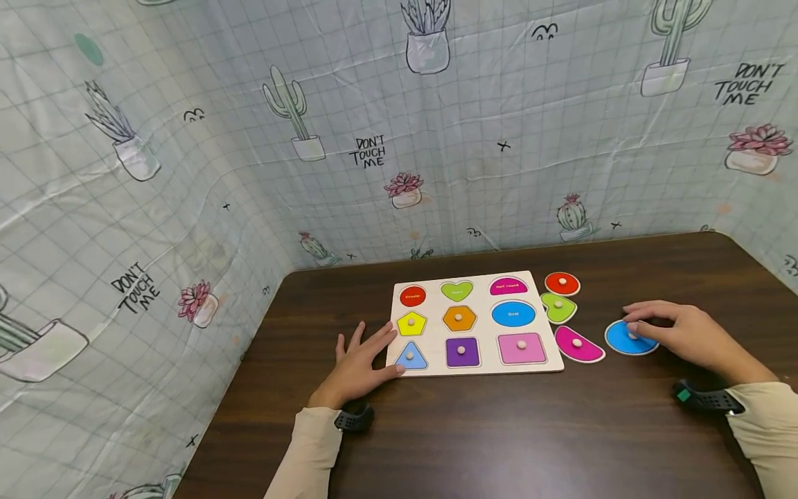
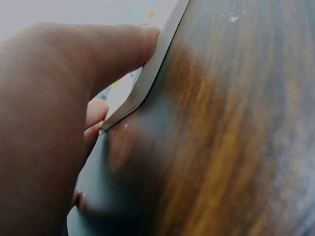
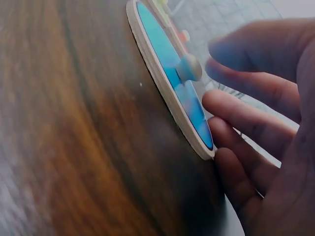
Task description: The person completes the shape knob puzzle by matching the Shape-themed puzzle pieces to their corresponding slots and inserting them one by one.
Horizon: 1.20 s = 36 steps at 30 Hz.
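Observation:
A white wooden shape puzzle board [image 1: 483,333] lies on the table. At its near left corner rests my left hand [image 1: 355,367], fingers spread along the left side and thumb on the near edge; in the left wrist view the thumb [image 2: 118,49] touches the board's edge. Flat on the table to the right lies a blue oval puzzle piece [image 1: 618,339]. Over it hovers my right hand [image 1: 692,336]. In the right wrist view, its loosely bent fingers [image 3: 251,105] are beside the piece's wooden knob [image 3: 190,68], with a gap between knob and fingertips.
Between board and oval lie a red circle piece [image 1: 555,285], a green heart piece [image 1: 558,314] and a magenta half-round piece [image 1: 576,352]. Several knobbed pieces, like the orange hexagon [image 1: 459,327], sit in the board. A cactus-print cloth [image 1: 461,138] hangs behind the table [image 1: 474,430].

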Available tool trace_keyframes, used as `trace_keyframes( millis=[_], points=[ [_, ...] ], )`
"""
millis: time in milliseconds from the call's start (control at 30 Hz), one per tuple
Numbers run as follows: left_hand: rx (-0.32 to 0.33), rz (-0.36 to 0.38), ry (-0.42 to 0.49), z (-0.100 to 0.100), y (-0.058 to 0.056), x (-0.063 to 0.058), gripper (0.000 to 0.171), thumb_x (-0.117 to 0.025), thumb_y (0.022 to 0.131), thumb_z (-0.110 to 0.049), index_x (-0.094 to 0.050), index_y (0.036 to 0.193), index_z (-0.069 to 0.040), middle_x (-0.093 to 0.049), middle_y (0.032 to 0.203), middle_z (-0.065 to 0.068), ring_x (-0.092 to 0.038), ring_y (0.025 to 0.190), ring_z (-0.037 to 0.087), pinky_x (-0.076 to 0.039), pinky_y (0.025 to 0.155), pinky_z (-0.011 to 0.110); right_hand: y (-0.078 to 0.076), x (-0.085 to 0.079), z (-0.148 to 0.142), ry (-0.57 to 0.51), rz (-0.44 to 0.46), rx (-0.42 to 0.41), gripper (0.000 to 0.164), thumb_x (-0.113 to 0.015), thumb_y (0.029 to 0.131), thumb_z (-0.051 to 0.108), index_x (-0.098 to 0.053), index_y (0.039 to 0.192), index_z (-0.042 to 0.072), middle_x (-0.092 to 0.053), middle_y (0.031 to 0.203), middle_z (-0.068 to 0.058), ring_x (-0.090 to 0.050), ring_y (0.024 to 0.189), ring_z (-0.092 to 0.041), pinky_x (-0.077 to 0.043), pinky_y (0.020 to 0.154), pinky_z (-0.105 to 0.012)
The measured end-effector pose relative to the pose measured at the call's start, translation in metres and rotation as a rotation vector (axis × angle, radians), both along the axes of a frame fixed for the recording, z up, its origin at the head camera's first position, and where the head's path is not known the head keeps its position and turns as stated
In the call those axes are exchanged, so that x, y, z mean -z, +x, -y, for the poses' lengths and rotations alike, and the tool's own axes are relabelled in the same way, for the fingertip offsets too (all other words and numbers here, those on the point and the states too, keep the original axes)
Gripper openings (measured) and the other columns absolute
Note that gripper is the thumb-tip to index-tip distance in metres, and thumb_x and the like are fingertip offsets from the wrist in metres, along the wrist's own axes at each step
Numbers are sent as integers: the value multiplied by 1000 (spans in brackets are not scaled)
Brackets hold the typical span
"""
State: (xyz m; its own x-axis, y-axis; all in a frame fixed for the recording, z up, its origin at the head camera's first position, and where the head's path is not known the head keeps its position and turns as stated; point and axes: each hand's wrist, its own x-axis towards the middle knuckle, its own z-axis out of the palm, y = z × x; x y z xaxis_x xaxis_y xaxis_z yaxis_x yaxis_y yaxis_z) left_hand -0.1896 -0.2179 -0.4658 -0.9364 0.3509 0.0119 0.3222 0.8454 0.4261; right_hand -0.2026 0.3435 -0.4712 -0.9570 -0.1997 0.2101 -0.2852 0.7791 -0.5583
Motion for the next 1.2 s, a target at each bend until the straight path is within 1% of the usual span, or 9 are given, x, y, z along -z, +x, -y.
trace_keyframes(
  millis=[67, 233, 400, 567, 800, 900, 967, 1067, 1200],
  points=[
    [1, 3, -7, 1, 0, -1, 76, -61, 90, -61, -42, 155, -27, -29, 163, -10, -4, 152, 40, 9, 111, 70, 0, 2, 0, 5, -2, -11, 20, -75, 92, 32, -79, 107, 19, -68, 123, -12, -36, 103, 23, -42, 76, -16],
    [-5, 11, -24, 4, 1, -2, 77, -60, 90, -63, -39, 156, -30, -26, 163, -13, -2, 153, 37, 10, 112, 68, -1, 3, 0, 10, 8, -28, 17, -75, 91, 32, -78, 103, 21, -66, 126, -12, -42, 108, 13, -41, 78, -16],
    [-7, 6, -17, 5, 2, -3, 76, -62, 91, -61, -40, 156, -29, -26, 163, -14, -3, 152, 37, 10, 111, 69, 0, 3, 2, -26, 6, -56, 8, -76, 91, 27, -77, 98, 22, -65, 127, -14, -33, 106, 24, -40, 79, -13],
    [-6, 6, -17, 6, 3, -4, 76, -62, 91, -61, -41, 155, -28, -27, 162, -13, -4, 152, 38, 10, 111, 69, 2, 4, 2, -33, 9, -78, 10, -76, 90, 20, -77, 100, 19, -63, 128, -15, -38, 108, 18, -39, 79, -11],
    [-5, 8, -19, 5, 2, -1, 77, -61, 90, -64, -40, 156, -30, -27, 163, -13, -3, 152, 38, 10, 111, 69, 4, 8, 1, -50, -18, -89, 12, -77, 88, 14, -78, 98, 18, -62, 125, 2, -34, 108, 22, -37, 79, -9],
    [-8, 8, -17, 5, 3, -1, 76, -62, 90, -62, -41, 155, -29, -28, 162, -12, -4, 152, 38, 10, 111, 69, 5, 8, 2, -46, -20, -100, 11, -77, 88, 15, -77, 98, 19, -61, 126, 1, -35, 109, 21, -38, 80, -11],
    [-7, 3, -21, 5, 3, 0, 76, -62, 90, -62, -41, 155, -29, -29, 162, -12, -4, 152, 38, 9, 111, 69, 6, 8, 3, -33, -15, -95, 11, -77, 88, 17, -77, 99, 20, -62, 127, -4, -40, 110, 14, -39, 80, -12],
    [-3, 0, -19, 3, 2, 0, 76, -61, 90, -63, -41, 155, -29, -28, 162, -13, -4, 152, 37, 9, 112, 69, 8, 6, 2, -7, 0, -96, 12, -77, 89, 19, -77, 101, 19, -60, 130, -13, -49, 117, -10, -41, 80, -16],
    [-6, 8, -15, 1, 2, 1, 77, -60, 90, -64, -40, 156, -30, -27, 163, -13, -3, 153, 37, 10, 112, 68, 7, 2, 1, 4, 24, -105, 13, -75, 90, 19, -76, 102, 16, -58, 133, -17, -50, 119, -39, -42, 80, -19]
  ],
)
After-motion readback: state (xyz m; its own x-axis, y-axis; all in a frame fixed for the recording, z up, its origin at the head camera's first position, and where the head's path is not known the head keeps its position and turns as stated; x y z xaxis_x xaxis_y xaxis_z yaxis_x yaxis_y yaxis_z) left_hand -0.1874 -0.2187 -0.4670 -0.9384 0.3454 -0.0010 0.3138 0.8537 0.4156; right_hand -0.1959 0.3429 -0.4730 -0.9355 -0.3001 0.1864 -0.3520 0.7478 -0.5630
